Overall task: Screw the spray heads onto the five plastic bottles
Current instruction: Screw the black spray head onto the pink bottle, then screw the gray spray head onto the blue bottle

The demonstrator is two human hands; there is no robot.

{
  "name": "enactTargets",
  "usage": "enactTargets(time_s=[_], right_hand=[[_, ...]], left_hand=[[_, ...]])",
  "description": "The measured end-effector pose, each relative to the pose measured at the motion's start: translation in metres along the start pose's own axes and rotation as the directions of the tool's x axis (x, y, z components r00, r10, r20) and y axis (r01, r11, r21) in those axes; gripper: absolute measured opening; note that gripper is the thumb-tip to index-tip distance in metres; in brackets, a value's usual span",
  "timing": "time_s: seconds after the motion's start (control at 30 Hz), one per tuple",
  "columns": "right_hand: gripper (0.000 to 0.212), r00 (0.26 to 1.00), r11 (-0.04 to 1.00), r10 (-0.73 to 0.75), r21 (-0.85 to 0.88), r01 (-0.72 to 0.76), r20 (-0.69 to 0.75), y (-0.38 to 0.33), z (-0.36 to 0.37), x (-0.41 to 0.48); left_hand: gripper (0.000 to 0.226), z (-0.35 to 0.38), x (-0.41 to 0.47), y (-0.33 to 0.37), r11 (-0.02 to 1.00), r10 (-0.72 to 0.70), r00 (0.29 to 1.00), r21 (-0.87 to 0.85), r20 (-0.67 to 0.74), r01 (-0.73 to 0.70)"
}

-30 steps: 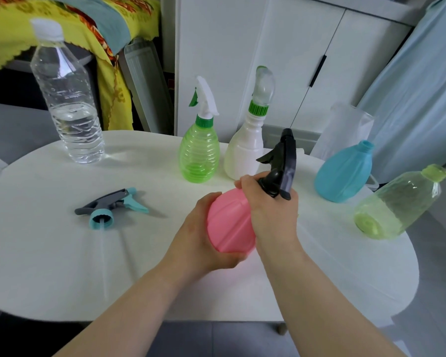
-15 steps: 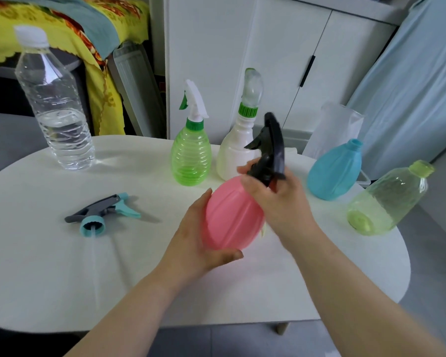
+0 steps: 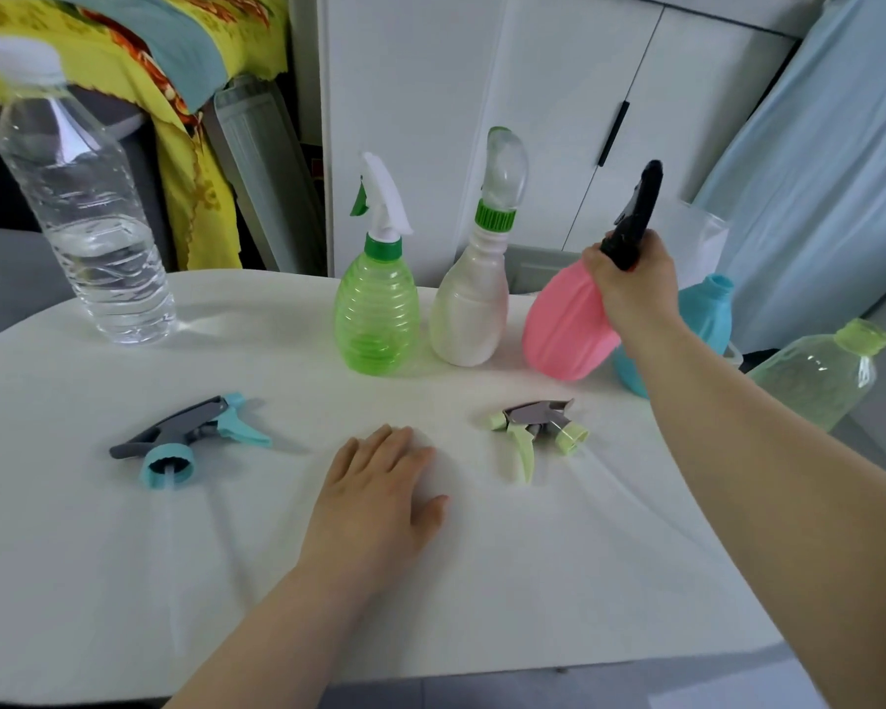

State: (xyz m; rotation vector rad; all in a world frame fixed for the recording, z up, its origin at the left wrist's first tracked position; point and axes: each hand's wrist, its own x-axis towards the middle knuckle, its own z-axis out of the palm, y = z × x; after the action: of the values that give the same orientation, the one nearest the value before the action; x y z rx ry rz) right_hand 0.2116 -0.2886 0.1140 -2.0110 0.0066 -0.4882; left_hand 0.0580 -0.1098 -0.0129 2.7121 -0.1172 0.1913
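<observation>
On the white counter (image 3: 482, 580), the right hand (image 3: 632, 286) holds its grip clamped around the neck of the pink bottle (image 3: 566, 330), black spray head (image 3: 635, 217) fitted, tilted beside the white bottle (image 3: 469, 319) and green bottle (image 3: 377, 319), both capped with sprayers. The left hand (image 3: 379, 496) rests flat, fingers spread. The water bottle (image 3: 85, 207) is partly filled. Teal (image 3: 190, 437) and yellow-green (image 3: 538, 427) spray heads lie loose.

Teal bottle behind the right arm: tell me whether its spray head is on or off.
Off. The teal bottle shows a bare open neck, and the teal spray head lies loose on the table.
</observation>
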Motion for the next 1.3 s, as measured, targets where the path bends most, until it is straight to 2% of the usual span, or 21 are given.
enactTargets(time_s=[0.23, 0.47, 0.6, 0.73, 0.8, 0.93, 1.0, 1.1, 1.17, 1.2, 1.23, 1.3], right_hand=[[0.031, 0.997, 0.996, 0.025, -0.087, -0.019, 0.076, 0.01, 0.016, 0.007], [0.039, 0.993, 0.995, 0.066, -0.084, -0.059, 0.095, 0.018, 0.017, 0.006], [0.052, 0.991, 0.995, 0.072, -0.072, -0.065, 0.108, 0.02, 0.014, 0.003], [0.066, 0.989, 0.995, 0.082, -0.064, -0.075, 0.12, 0.027, 0.001, -0.003], [0.069, 0.99, 0.993, 0.097, -0.079, -0.089, 0.105, 0.031, -0.006, -0.008], [0.061, 0.992, 0.991, 0.123, -0.064, -0.121, 0.028, 0.031, -0.015, -0.029], [0.051, 0.995, 0.994, 0.088, -0.064, -0.092, -0.053, 0.027, -0.016, -0.047], [0.03, 0.994, 0.997, 0.001, -0.074, -0.009, -0.107, 0.012, -0.008, -0.075], [0.016, 1.0, 0.998, -0.02, -0.065, 0.021, 0.017, -0.004, 0.01, -0.098], [0.012, 0.992, 0.997, -0.046, -0.063, 0.053, 0.114, -0.014, 0.023, -0.111], [0.011, 0.971, 0.992, -0.089, -0.07, 0.107, 0.22, -0.022, 0.038, -0.124], [0.009, 0.884, 0.969, -0.175, -0.083, 0.233, 0.434, -0.039, 0.071, -0.151]], left_hand=[[0.053, 0.0, -0.001, 0.001, 1.0, -0.01, 1.0, 0.005, 0.0, 0.01], [0.052, 0.0, 0.0, 0.001, 1.0, -0.014, 1.0, -0.008, -0.011, 0.014], [0.052, -0.001, -0.001, 0.002, 1.0, -0.01, 1.0, -0.015, -0.006, 0.01], [0.051, -0.012, -0.007, 0.006, 0.991, 0.038, 0.999, -0.128, -0.027, -0.041], [0.047, -0.027, -0.017, 0.009, 0.975, 0.088, 0.99, -0.194, -0.109, -0.108], [0.048, -0.067, -0.037, 0.0, 0.956, 0.084, 0.952, -0.246, -0.295, -0.16], [0.043, -0.084, -0.044, -0.016, 0.951, 0.071, 0.931, -0.257, -0.358, -0.172], [0.032, -0.101, -0.048, -0.043, 0.961, -0.031, 0.91, -0.261, -0.414, -0.086], [0.02, -0.104, -0.05, -0.064, 0.964, -0.149, 0.906, -0.261, -0.396, 0.044], [0.021, -0.105, -0.052, -0.076, 0.963, -0.202, 0.9, -0.246, -0.387, 0.111], [0.024, -0.106, -0.054, -0.087, 0.958, -0.253, 0.891, -0.227, -0.376, 0.177], [0.031, -0.109, -0.059, -0.107, 0.93, -0.363, 0.867, -0.195, -0.342, 0.312]])
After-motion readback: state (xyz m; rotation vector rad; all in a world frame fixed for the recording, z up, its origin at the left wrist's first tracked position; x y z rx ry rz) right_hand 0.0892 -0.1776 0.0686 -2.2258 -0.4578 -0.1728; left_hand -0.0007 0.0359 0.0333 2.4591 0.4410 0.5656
